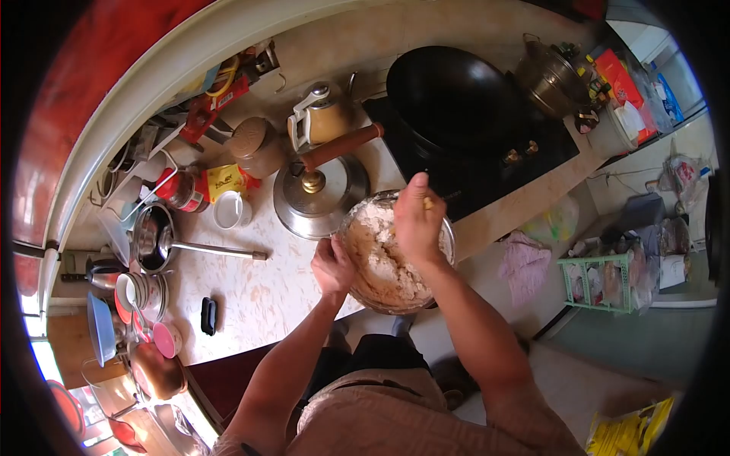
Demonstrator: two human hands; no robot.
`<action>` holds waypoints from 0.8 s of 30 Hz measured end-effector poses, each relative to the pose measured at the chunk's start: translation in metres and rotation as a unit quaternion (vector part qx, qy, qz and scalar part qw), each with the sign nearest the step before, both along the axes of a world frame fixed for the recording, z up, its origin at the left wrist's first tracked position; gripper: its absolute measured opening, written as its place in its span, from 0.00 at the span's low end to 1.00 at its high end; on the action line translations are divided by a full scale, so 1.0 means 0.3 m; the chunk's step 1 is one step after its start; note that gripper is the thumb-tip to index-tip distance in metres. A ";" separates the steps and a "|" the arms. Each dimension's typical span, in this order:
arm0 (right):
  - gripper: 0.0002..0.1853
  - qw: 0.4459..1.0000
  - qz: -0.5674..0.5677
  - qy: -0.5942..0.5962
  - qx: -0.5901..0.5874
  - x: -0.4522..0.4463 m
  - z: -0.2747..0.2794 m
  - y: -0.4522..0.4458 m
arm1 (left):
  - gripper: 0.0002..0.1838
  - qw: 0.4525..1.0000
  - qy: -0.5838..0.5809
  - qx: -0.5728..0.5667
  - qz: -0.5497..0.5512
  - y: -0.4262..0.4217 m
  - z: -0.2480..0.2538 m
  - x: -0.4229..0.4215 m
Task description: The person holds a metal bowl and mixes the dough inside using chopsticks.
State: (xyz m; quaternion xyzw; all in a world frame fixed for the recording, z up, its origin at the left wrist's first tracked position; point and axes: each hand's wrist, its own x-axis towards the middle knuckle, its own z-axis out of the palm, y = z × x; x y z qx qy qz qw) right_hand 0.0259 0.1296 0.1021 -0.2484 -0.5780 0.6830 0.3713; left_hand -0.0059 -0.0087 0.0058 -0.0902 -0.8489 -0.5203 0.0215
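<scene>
A metal bowl (450, 242) of crumbly, floury dough (380, 262) is in front of me at the counter's edge. My left hand (334, 264) grips the bowl's left rim, fingers curled around it. Over the right side of the bowl, my right hand (418, 220) is closed in a fist with the thumb on top. A small yellowish end shows at its fingers; the rest of what it holds is hidden. Just behind the bowl lies a round metal lid (293, 199) with a brass-coloured knob.
A black wok (452, 95) sits on the dark cooktop (487, 171). Behind the lid stand a kettle (328, 118) and a lidded jar (256, 148). To the left are a white cup (231, 210), a long-handled ladle (217, 249), a small black object (208, 316) and stacked bowls (148, 292).
</scene>
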 end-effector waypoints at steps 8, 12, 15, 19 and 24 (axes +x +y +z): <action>0.26 0.994 -0.006 0.085 -0.072 0.057 0.159 0.019 | 0.20 1.000 -0.013 -0.027 -0.006 0.000 0.010 -0.003; 0.27 0.998 -0.012 -0.057 -0.006 0.025 0.003 0.001 | 0.20 0.999 0.028 -0.032 -0.012 0.001 -0.010 -0.009; 0.27 0.995 -0.028 -0.021 -0.089 0.075 0.004 0.007 | 0.20 1.000 0.007 -0.014 -0.012 0.002 -0.003 -0.008; 0.27 0.991 -0.024 0.090 -0.099 0.092 0.114 0.038 | 0.19 0.999 -0.013 -0.044 -0.021 -0.002 0.002 -0.007; 0.28 0.996 -0.050 -0.039 -0.063 0.078 -0.069 0.006 | 0.18 0.999 -0.035 -0.014 -0.024 0.004 0.001 -0.005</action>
